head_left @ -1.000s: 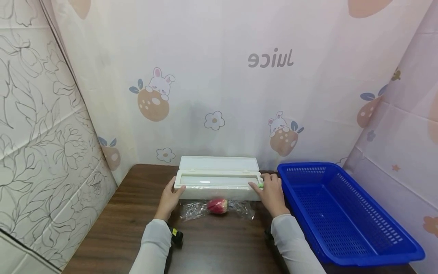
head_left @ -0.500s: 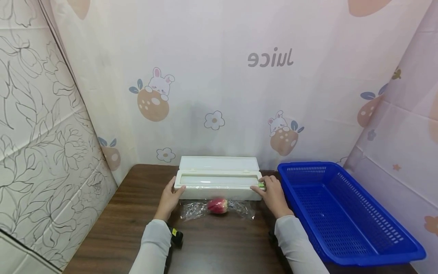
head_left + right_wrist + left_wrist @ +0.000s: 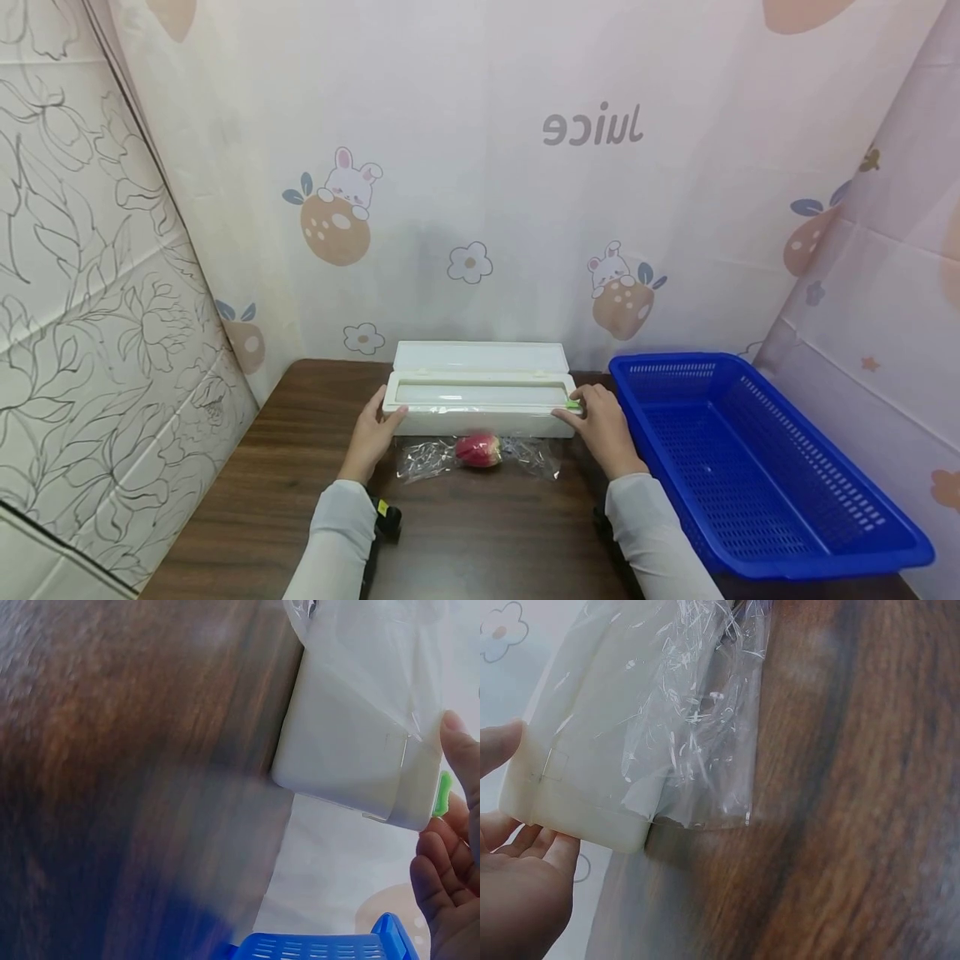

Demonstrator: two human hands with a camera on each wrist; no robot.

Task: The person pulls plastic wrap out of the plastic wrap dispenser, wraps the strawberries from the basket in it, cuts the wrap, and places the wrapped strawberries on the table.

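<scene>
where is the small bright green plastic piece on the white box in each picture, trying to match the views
Head: the small bright green plastic piece is right of centre, below mid-height, at the right hand.
Left wrist: not in it.
Right wrist: near the right edge, about mid-height.
Shared landmark: the long white rectangular plastic box, in all three views.

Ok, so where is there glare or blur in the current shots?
Head: a pale sheen on the table's lower middle; left wrist: bright glints on the clear film, soft wood grain to the right; right wrist: blurred wood, blue-tinted near the blue basket.
</scene>
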